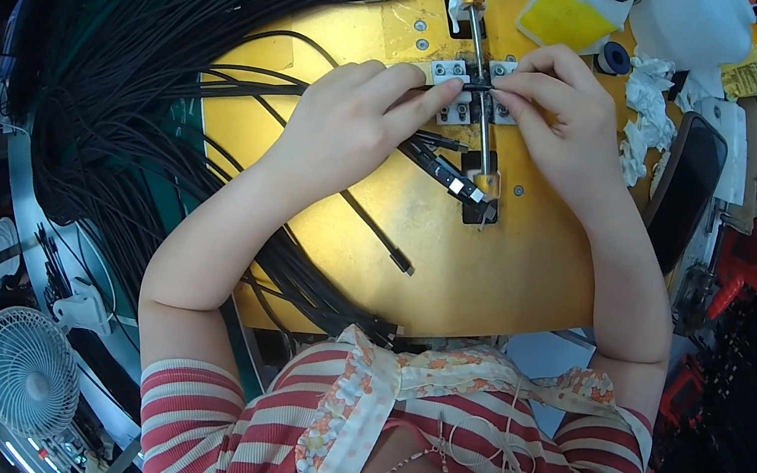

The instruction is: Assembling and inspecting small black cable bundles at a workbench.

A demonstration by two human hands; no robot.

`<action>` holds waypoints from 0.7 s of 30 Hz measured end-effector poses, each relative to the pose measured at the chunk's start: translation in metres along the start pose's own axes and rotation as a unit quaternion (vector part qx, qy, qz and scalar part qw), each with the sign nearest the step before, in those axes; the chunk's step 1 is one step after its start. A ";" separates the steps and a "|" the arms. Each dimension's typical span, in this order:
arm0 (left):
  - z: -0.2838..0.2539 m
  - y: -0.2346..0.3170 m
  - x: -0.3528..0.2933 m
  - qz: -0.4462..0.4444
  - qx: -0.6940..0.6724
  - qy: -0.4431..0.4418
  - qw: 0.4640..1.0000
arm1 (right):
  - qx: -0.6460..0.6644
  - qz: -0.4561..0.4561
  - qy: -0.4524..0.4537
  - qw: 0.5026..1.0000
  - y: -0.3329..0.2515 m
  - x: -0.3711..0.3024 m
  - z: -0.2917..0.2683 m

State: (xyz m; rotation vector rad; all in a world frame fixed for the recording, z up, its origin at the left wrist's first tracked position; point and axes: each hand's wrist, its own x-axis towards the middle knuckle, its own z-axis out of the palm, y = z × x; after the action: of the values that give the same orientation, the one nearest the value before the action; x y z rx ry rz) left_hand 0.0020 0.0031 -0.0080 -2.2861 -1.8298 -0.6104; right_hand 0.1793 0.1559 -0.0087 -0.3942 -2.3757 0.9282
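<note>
A thin black cable [479, 85] is being pinched at the middle of a small metal jig [470, 91] by both hands: the left hand [354, 116] is pressing its forefinger and thumb closed on the cable from the left, and the right hand [558, 106] is gripping it with closed fingertips from the right, the two grips nearly touching. The jig is being crossed by a slim metal rod [483, 103] running from a yellow-topped clamp down to a black block, and it is being carried by a yellow plate [495, 267] lying on the desk. Just below the left hand a black connector piece [441, 169] is lying on the plate, and a loose cable end [399, 263] is resting nearer the person. To the left, a large bundle of black cables [146, 64] is being spread over the plate's edge and beyond. At the far edge a white plastic container [571, 7] with a yellow label is standing, its contents not being visible, and crumpled white tissue [648, 112] is lying to the right beside a dark phone [686, 185]. Bare plate is being left open toward the near edge.
</note>
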 end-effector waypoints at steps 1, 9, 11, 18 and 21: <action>0.000 -0.001 0.000 -0.003 0.004 -0.004 1.000 | -0.026 -0.016 -0.002 1.000 0.001 -0.001 0.000; 0.003 0.000 0.000 -0.024 -0.016 0.000 1.000 | -0.157 -0.118 -0.028 0.980 -0.007 -0.002 -0.009; 0.003 0.000 -0.001 -0.031 -0.025 0.000 0.999 | -0.186 -0.133 -0.046 0.973 -0.009 -0.001 -0.011; 0.003 0.002 0.002 -0.048 -0.047 0.005 0.998 | 0.065 -0.063 -0.112 0.990 -0.031 -0.010 0.001; 0.003 0.002 0.003 -0.046 -0.045 0.014 0.998 | 0.048 -0.067 -0.094 0.992 -0.028 -0.012 0.001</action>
State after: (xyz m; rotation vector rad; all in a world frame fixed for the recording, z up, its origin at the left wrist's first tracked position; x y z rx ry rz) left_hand 0.0055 0.0062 -0.0095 -2.2458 -1.9424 -0.7503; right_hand 0.1860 0.1301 0.0057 -0.1110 -2.4778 1.0519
